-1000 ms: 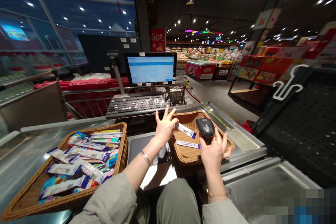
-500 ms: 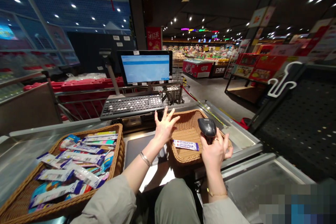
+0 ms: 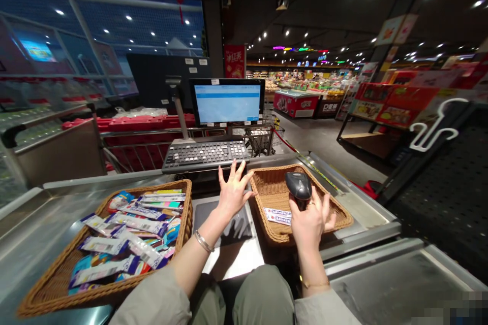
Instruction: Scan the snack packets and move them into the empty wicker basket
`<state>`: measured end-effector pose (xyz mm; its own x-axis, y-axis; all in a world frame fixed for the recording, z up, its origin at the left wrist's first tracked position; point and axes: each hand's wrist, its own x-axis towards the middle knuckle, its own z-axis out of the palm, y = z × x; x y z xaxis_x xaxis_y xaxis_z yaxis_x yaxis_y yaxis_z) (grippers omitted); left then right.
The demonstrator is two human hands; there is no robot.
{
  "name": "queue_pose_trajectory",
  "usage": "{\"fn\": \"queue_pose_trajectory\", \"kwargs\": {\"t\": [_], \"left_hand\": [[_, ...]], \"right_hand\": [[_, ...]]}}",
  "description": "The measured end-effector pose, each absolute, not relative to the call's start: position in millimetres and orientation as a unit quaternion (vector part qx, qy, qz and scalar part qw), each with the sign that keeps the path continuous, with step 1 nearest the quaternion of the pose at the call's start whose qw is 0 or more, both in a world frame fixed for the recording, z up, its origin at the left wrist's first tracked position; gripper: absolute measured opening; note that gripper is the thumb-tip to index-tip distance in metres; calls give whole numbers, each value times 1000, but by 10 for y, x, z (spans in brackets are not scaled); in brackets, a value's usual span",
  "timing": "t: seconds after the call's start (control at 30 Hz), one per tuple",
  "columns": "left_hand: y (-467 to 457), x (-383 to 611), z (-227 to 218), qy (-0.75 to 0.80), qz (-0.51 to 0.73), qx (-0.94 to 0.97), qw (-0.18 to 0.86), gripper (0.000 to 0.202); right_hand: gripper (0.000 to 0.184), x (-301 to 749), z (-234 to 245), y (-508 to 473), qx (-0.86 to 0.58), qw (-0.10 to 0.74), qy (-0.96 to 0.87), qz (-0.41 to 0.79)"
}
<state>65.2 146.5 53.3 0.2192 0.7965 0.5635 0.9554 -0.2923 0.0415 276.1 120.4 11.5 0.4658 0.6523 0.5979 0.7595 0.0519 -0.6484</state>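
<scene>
My right hand is closed round the handle of a black barcode scanner, held over the right wicker basket. In that basket lie white and blue packets, partly hidden by my hand. My left hand hovers open with fingers spread, between the two baskets and just left of the right one, holding nothing. The left wicker basket is full of several blue, white and purple snack packets.
A keyboard and a lit monitor stand behind the baskets on the steel checkout counter. A flat scanner plate lies between the baskets. Red shopping baskets are stacked behind; shop aisles stretch to the right.
My left hand let go of a white and blue packet, which dropped into the right basket, then drew back to the left with fingers spread. The scanner hand stayed in place.
</scene>
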Motion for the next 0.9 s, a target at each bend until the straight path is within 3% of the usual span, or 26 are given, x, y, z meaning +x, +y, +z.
{"fn": "queue_pose_trajectory", "kwargs": {"t": [0.47, 0.9], "left_hand": [[1110, -139, 537, -632, -227, -719, 180, 67], [650, -1060, 424, -696, -205, -661, 193, 60]], "right_hand": [[44, 2078, 249, 1139, -632, 509, -585, -17], [44, 1465, 200, 1039, -585, 479, -654, -10]]}}
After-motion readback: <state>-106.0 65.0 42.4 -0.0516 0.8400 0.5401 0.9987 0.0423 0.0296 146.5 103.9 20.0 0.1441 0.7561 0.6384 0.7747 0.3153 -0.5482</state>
